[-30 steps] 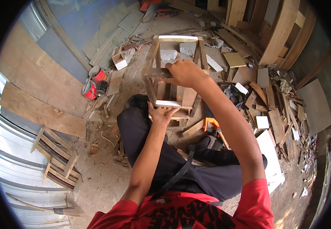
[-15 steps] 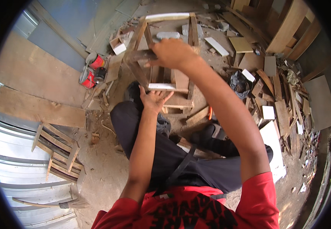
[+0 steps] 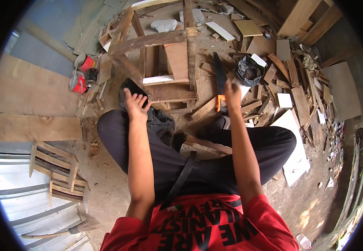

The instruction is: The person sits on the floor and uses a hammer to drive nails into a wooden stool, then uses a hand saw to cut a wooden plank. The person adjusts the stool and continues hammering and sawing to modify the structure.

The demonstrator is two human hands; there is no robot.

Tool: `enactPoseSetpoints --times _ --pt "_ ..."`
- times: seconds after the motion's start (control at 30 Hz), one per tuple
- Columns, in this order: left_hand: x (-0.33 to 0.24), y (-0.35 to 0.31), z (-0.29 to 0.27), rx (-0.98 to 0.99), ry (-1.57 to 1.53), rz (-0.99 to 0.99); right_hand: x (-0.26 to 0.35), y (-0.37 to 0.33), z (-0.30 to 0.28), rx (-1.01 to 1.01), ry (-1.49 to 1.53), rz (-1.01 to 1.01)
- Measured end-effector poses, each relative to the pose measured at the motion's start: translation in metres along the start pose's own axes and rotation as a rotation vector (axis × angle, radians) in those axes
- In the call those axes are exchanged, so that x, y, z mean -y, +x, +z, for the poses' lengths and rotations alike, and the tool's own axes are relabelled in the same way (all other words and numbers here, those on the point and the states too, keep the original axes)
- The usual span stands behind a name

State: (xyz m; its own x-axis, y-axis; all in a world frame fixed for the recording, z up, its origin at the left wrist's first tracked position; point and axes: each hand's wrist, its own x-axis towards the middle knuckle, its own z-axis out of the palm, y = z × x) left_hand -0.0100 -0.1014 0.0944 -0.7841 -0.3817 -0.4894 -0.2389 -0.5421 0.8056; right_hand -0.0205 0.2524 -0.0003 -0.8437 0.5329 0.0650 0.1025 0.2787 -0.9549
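Observation:
In front of me stands a wooden frame [image 3: 150, 41] of brown bars, with a pale strip along its near side. My left hand [image 3: 136, 106] is beside its lower left corner, palm turned up and fingers spread, holding nothing. Over to the right, my right hand [image 3: 233, 96] has its fingers curled together; what they hold, if anything, is hidden. Just left of that hand lies a hand saw [image 3: 219, 73] with a dark blade and an orange handle. A black plastic bag [image 3: 249, 70], open at the top, sits slightly beyond the right hand.
Wood offcuts [image 3: 301, 94] are heaped along the right side. A white board [image 3: 292, 157] lies by my right knee. Red paint cans [image 3: 79, 83] stand at the left, beyond a slatted wooden piece [image 3: 60, 169] and a broom [image 3: 83, 227].
My right hand has left the wooden frame and come down right, beside the saw and bag. My left hand has shifted left, away from the frame's near edge. The view has also shifted.

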Motion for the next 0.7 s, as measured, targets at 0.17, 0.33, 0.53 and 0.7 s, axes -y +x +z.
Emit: enactPoseSetpoints --times 0.17,0.33,0.53,0.7 --pt "-0.006 -0.008 -0.013 0.110 -0.028 0.247 -0.235 -0.054 0.057 0.252 0.007 0.587" --pt "0.050 -0.028 -0.060 0.046 0.156 -0.009 -0.154 -0.071 0.127 0.315 -0.095 0.855" --pt "0.074 -0.026 -0.021 0.170 0.372 -0.054 -0.192 -0.064 0.139 0.062 -0.340 0.908" --pt "0.084 -0.023 -0.006 0.245 0.453 -0.076 -0.182 -0.067 0.118 0.219 0.338 0.833"
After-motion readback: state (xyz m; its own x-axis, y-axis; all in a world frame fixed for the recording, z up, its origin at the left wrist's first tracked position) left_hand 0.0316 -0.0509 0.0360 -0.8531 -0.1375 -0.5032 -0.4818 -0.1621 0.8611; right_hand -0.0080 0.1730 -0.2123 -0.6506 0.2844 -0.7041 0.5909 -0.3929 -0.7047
